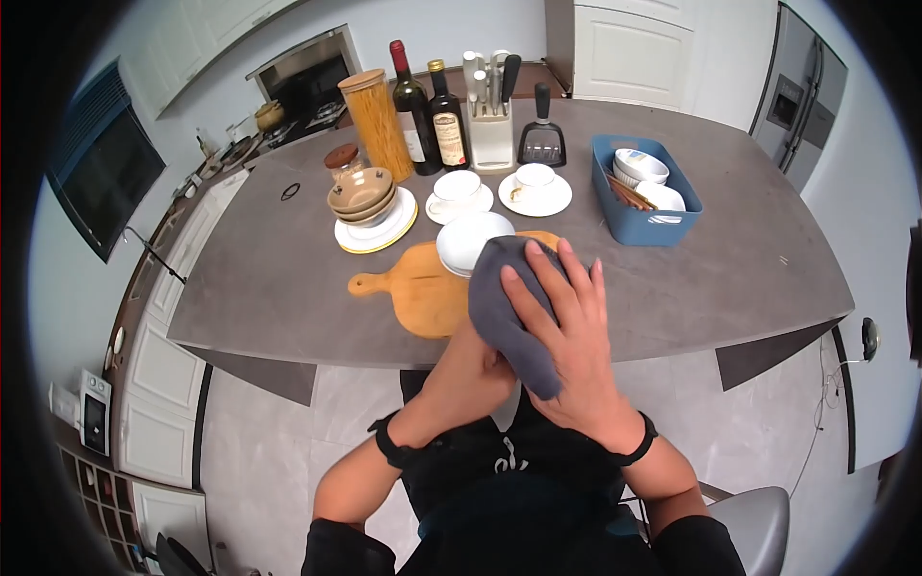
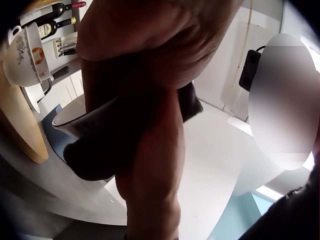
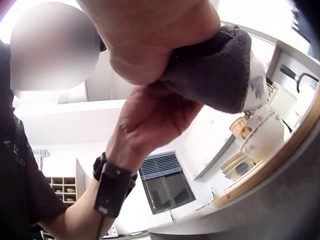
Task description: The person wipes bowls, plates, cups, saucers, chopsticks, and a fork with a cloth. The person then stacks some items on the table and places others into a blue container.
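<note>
In front of the body, a grey cloth (image 1: 514,298) covers most of a white bowl; the bowl's rim (image 2: 70,122) shows in the left wrist view and a patterned piece of its wall (image 3: 256,84) in the right wrist view. My left hand (image 1: 471,370) grips the bowl from the near left side, its fingers mostly hidden by the cloth. From the right, my right hand (image 1: 573,331) holds the cloth against the bowl, fingers spread and bent over it, thumb hidden. Just beyond stand stacked white bowls (image 1: 471,240) on a wooden cutting board (image 1: 423,298).
Bowls on plates (image 1: 365,197) stand left, with two cups on saucers (image 1: 535,195) behind the board. Farther back are a pasta jar (image 1: 376,125), two bottles (image 1: 448,125) and a knife block (image 1: 492,139). A blue basket (image 1: 653,228) holding bowls sits right.
</note>
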The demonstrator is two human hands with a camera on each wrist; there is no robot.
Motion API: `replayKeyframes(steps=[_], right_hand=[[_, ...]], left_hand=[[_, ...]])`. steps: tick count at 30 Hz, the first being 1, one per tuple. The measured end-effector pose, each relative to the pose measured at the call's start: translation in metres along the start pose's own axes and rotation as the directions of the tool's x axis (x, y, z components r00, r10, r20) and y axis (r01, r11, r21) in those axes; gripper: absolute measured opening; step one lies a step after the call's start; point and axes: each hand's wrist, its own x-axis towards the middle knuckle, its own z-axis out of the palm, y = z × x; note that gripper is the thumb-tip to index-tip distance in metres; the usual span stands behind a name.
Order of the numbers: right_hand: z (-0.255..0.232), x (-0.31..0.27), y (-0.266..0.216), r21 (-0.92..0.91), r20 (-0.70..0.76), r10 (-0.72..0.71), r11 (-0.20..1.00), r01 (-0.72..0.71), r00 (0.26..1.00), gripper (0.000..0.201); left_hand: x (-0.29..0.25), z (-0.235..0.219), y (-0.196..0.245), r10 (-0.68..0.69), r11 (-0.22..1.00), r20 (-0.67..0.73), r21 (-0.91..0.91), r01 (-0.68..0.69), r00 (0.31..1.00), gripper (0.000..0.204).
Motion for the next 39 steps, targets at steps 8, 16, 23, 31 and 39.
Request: replayKeyframes(steps=[8, 16, 23, 31, 39], right_hand=[[-0.001, 0.031, 0.032, 0.790, 0.565, 0.407, -0.018, -0.612, 0.718, 0.039], [0.062, -0.007, 0.002, 0.850, 0.510, 0.563, -0.444, -0.282, 0.651, 0.052], [0.049, -0.033, -0.036, 0.884, 0.467, 0.586, -0.302, -0.357, 0.662, 0.054], [0.037, -0.040, -0.014, 0.862, 0.479, 0.652, -0.224, -0.454, 0.588, 0.047], [0.018, -0.049, 0.006, 0.752, 0.612, 0.556, -0.187, -0.633, 0.562, 0.050]], left_hand=[[-0.035, -0.020, 0.011, -0.023, 0.987, 0.093, -0.156, 0.037, 0.995, 0.025], [-0.028, -0.005, -0.029, 0.120, 0.935, -0.291, -0.290, -0.206, 0.949, 0.020], [-0.020, 0.010, -0.028, 0.322, 0.900, -0.323, 0.395, -0.183, 0.890, 0.021], [-0.018, 0.004, -0.026, 0.471, 0.397, 0.136, 0.850, -0.348, 0.871, 0.036], [-0.022, -0.011, -0.032, 0.402, 0.824, -0.116, 0.478, -0.303, 0.908, 0.121]])
